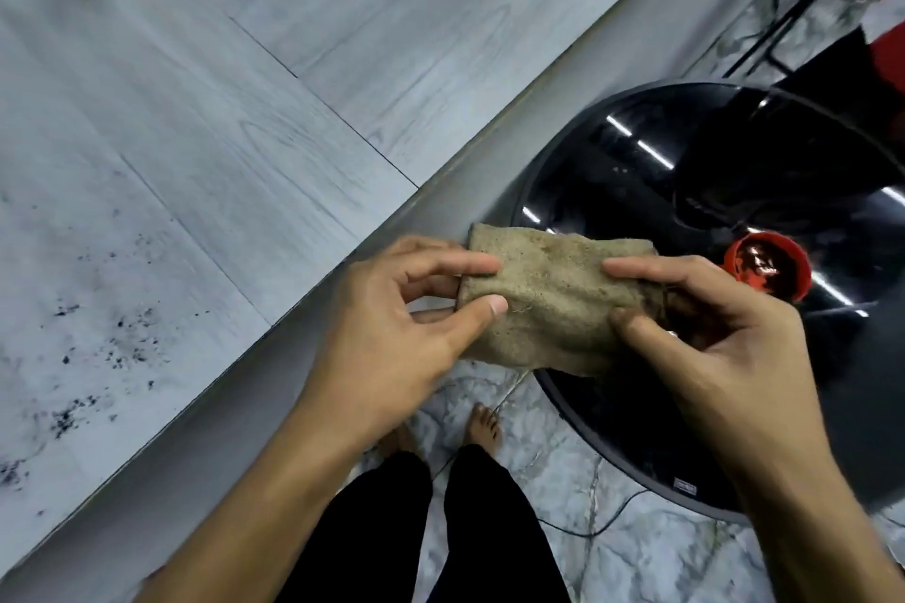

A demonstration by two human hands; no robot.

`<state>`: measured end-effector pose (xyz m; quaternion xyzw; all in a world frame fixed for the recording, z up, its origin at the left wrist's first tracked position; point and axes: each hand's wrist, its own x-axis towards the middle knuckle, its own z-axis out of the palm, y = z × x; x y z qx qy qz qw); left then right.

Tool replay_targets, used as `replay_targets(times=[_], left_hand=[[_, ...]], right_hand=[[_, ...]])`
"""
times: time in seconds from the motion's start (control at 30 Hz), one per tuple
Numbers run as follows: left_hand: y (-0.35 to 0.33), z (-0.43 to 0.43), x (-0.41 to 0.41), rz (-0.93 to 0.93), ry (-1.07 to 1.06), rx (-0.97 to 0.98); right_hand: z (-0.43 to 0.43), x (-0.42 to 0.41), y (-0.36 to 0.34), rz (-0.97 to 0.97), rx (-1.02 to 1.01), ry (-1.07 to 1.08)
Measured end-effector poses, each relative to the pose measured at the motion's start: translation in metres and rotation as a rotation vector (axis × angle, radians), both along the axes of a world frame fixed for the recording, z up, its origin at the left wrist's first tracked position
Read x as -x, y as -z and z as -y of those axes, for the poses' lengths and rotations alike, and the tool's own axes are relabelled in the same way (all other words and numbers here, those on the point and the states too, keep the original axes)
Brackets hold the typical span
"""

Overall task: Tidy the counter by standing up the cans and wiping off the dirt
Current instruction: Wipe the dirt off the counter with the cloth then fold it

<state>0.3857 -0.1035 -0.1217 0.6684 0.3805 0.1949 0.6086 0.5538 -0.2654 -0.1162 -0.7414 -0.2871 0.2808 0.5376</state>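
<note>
While the left hand (392, 313) and the right hand (715, 328) each pinch one end of the cloth (548, 304) between them, keep it folded flat, then carry it to the dirt (98, 333) on the table (274, 122) left of both hands.

Black trousers (489, 529) are worn; forearms (274, 480) and feet (484, 426) are bare.

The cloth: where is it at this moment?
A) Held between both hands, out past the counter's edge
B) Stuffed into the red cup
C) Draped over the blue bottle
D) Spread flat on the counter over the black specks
A: the left hand and the right hand each pinch one end of the cloth, off the counter, where the black specks lie unwiped.
</note>
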Motion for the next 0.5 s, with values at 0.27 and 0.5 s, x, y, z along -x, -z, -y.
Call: replay_targets(times=[0.27, 0.5], left_hand=[[-0.034, -0.017, 0.048, 0.082, -0.237, -0.068], [-0.055, -0.042, 0.081, 0.087, -0.381, -0.168]], right_hand=[[-0.067, 0.015, -0.024, 0.058, -0.077, -0.228], [-0.125, 0.032, -0.044, 0.079, -0.126, -0.371]])
